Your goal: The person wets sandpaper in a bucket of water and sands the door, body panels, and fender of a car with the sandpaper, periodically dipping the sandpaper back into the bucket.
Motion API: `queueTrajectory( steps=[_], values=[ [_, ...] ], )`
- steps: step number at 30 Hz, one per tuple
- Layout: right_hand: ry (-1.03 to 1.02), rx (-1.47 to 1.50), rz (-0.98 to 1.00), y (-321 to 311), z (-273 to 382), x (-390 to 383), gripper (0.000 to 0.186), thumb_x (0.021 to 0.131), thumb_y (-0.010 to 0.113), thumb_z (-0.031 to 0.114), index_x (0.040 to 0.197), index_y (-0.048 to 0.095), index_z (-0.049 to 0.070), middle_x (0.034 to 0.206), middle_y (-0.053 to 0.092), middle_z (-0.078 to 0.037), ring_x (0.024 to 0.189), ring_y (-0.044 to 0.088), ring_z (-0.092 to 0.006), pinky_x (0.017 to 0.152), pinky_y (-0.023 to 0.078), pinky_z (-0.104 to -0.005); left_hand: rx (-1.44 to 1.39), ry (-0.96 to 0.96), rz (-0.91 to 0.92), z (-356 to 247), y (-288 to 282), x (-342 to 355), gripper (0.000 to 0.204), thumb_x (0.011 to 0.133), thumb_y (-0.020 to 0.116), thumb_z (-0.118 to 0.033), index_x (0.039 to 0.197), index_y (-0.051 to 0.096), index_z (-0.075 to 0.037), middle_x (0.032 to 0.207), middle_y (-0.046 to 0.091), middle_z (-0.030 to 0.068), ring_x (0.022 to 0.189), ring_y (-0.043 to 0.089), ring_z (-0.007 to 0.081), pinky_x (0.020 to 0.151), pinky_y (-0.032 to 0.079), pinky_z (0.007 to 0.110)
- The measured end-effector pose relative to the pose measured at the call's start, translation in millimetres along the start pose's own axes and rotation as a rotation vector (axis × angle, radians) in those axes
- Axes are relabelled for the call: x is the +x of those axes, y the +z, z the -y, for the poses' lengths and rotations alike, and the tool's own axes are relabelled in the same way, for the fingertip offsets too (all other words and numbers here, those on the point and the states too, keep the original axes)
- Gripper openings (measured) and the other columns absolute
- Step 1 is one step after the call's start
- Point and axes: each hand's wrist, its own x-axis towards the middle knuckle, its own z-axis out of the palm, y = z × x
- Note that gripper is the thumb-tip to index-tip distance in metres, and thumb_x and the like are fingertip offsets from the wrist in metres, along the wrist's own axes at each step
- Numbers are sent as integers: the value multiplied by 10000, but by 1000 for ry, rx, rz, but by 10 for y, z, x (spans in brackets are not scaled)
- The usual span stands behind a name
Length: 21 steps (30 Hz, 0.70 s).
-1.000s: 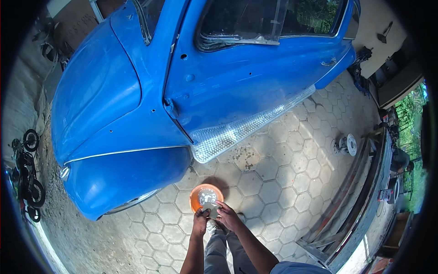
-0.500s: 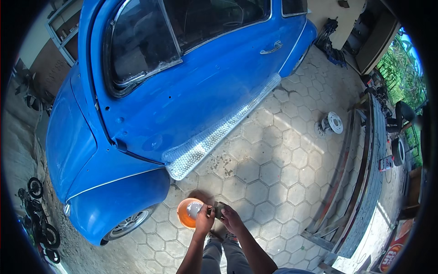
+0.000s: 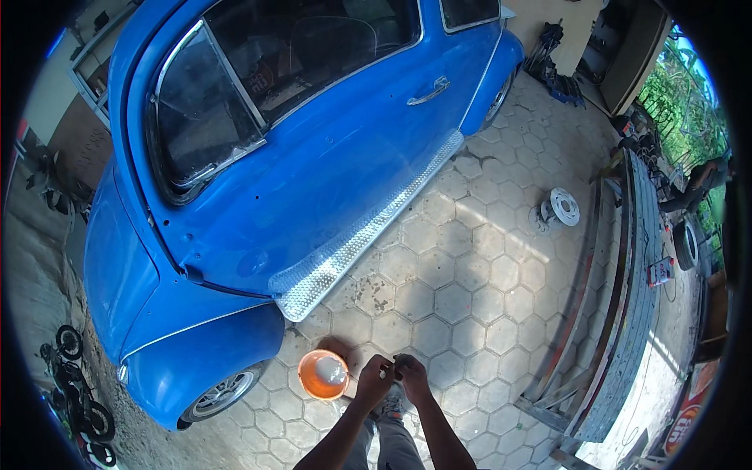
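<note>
My left hand [image 3: 374, 379] and my right hand [image 3: 412, 374] are close together in front of me, above the paving and my shoes. Both have their fingers closed in a pinch around a small dark piece [image 3: 399, 359], flat and thin-looking, mostly covered by the fingers. Its kind is too small to tell. Just left of my left hand an orange bucket [image 3: 308, 379] stands on the paving with whitish liquid in it. Neither hand touches the bucket.
A blue car [image 3: 313, 164] fills the left and far side, its metal running board [image 3: 345, 266] jutting out beyond the bucket. Along the right runs a wooden bench [image 3: 627, 313]. A wheel rim [image 3: 563, 207] lies on the hexagonal paving [image 3: 486, 313]; a motorcycle [image 3: 74, 384] stands far left.
My hands have shifted right, away from the bucket, and drawn closer together over the dark piece, so less of it shows. The view has turned slightly.
</note>
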Motion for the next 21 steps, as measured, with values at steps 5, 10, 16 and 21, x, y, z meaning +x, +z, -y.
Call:
queueTrajectory(
  steps=[5, 10, 16, 21],
  values=[
    [35, 67, -53, 94, -53, -10, 179, 908, 572, 21, 1081, 616, 13, 994, 653, -65, 949, 644, -174, 871, 515, -338, 15, -27, -44, -30, -20, -27, 143, 859, 671, -100, 930, 583, -12, 828, 661, 148, 744, 682, 290, 672, 547, 380],
    [34, 104, -23, 94, 10, -20, 241, 916, 584, 36, 1152, 598, -12, 1083, 663, -98, 1004, 650, -198, 894, 511, -337, -54, -96, -75, -1, -20, 55, 153, 876, 672, -126, 902, 579, -7, 768, 661, 154, 705, 670, 249, 640, 517, 360],
    [59, 66, -52, 47, 134, -34, 273, 935, 626, 100, 1182, 578, -7, 1139, 655, -107, 1049, 641, -212, 947, 489, -356, -232, -232, -32, 256, 39, 125, 167, 867, 694, -136, 890, 580, -16, 741, 654, 102, 684, 628, 158, 611, 485, 320],
    [22, 158, -97, -81, 188, -19, 233, 926, 655, 135, 1133, 592, 48, 1043, 658, -39, 873, 615, -108, 767, 481, -261, -284, -277, -12, 180, 55, 157, 172, 881, 687, -150, 891, 579, -16, 730, 638, 57, 673, 579, 107, 617, 471, 294]
  ],
)
